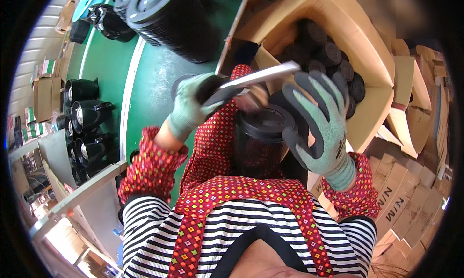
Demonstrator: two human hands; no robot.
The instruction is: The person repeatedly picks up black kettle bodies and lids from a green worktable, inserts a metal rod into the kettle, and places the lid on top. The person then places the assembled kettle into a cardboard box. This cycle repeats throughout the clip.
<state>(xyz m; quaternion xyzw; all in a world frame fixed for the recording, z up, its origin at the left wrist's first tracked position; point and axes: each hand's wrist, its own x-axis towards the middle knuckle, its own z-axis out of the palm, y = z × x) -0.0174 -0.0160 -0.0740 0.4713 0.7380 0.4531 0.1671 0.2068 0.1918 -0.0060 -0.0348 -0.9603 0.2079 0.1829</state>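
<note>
- Head view, hands: the left hand (193, 106), in a grey-green glove, is closed around the dark handle of a flat pale blade (263, 75) that slants up to the right. The right hand (321, 125), gloved alike with dark fingertips, is spread wide and pressed against the side and rim of a black round part (266, 128).
- Head view, step in hand: judging by the blade lying just over the part's top, the edge is being trimmed or scraped. The next move would call for a steady grip by the right hand and a shallow blade angle, kept clear of the gloved fingers.
- Head view, the part: black, cylindrical, with a ringed lid-like top and dull sheen; it sits in the lap against a red patterned apron (217, 191), between both hands.
- Head view, surroundings: an open cardboard box (372, 60) of similar black round pieces lies just beyond the right hand; a stack of black discs (169, 17) rests on the green table (145, 80); black jugs (87, 116) stand at far left.
</note>
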